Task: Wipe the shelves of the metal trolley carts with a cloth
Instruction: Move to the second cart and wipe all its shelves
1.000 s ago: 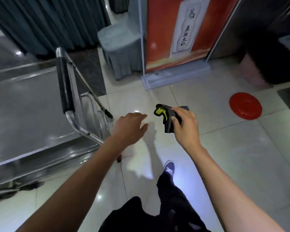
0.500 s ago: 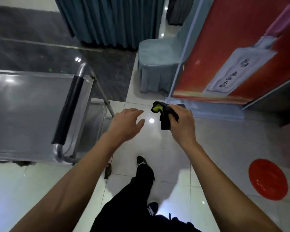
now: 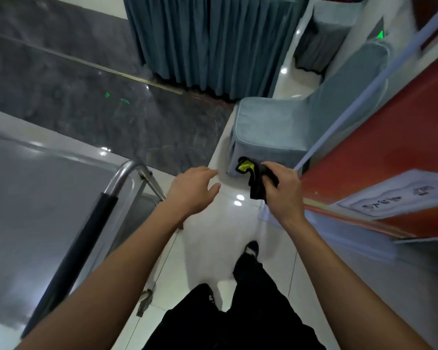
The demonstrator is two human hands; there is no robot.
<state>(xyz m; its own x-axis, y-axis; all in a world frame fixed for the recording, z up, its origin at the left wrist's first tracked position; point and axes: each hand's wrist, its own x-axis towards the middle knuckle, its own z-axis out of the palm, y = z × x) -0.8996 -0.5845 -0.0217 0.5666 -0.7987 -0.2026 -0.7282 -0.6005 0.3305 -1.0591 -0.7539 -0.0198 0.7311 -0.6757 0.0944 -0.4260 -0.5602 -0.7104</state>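
Right hand grips the cloth, dark with a yellow patch, held in the air over the floor, well off the trolley. Left hand is loose, fingers relaxed, holding nothing, just right of the trolley's handle. Trolley cart sits at left: steel top shelf, reflective, black grip on a chrome tube at its right edge. Floor is glossy pale tile, with dark marble farther back. Blue covered chair stands ahead, with a teal pleated drape behind it. Red signboard at right. Person's dark trousers and one shoe at bottom.
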